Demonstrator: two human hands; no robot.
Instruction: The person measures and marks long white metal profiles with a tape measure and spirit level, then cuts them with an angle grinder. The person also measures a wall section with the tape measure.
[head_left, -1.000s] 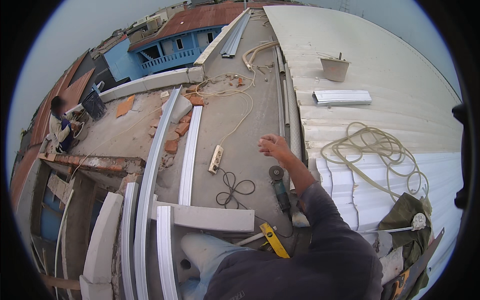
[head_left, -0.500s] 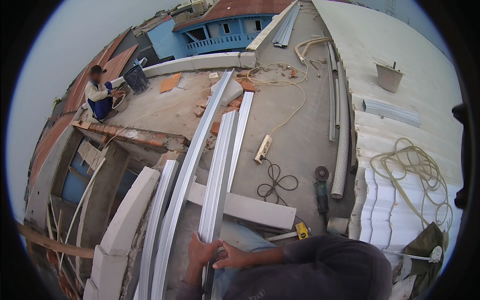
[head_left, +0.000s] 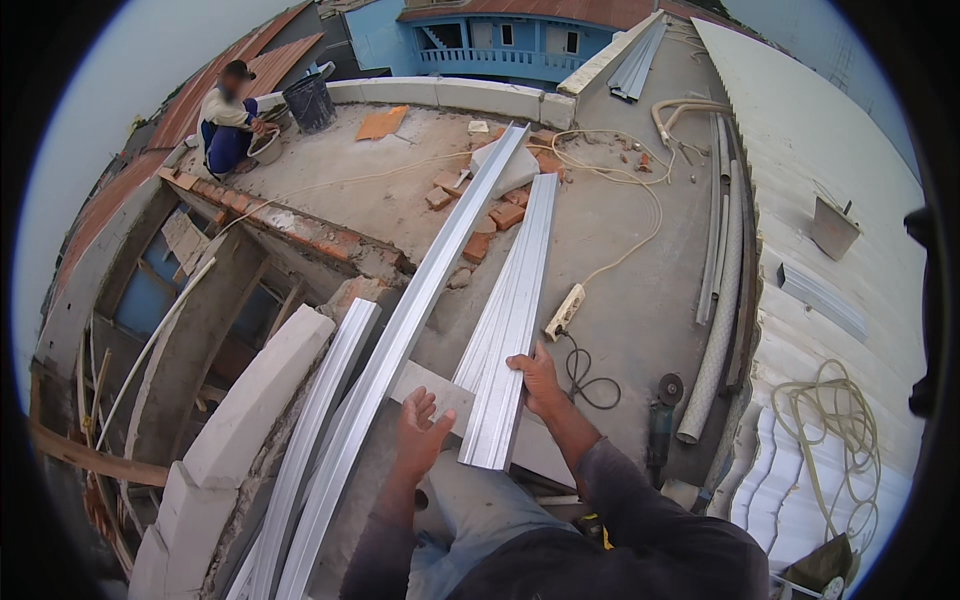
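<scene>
My right hand (head_left: pixel 535 385) grips the side of a metal channel (head_left: pixel 510 310) near its lower end; it lies fanned over other channels, resting across a pale block beam (head_left: pixel 427 390). My left hand (head_left: pixel 423 435) is open, palm partly up and fingers apart, just left of that channel's lower end, over the pale block. Left of it a longer metal channel (head_left: pixel 410 325) runs diagonally, with shorter channels (head_left: pixel 315 430) beside it. A power strip (head_left: pixel 565 310) with a coiled dark cable lies to the right, and an angle grinder (head_left: pixel 662 430) stands beyond my right forearm.
At far left a drop with bare framing (head_left: pixel 190 340) lies beyond a block wall (head_left: pixel 245 405). A co-worker (head_left: pixel 225 120) squats by a bucket. Broken bricks (head_left: pixel 480 240) lie ahead. Pipes (head_left: pixel 700 380), a pale corrugated roof (head_left: pixel 810 300) and a coiled hose (head_left: pixel 830 420) line the right.
My left hand has let go of the channel and opened; my right hand now grips it. The channel's near end has moved forward and right. My view has turned left since a second ago.
</scene>
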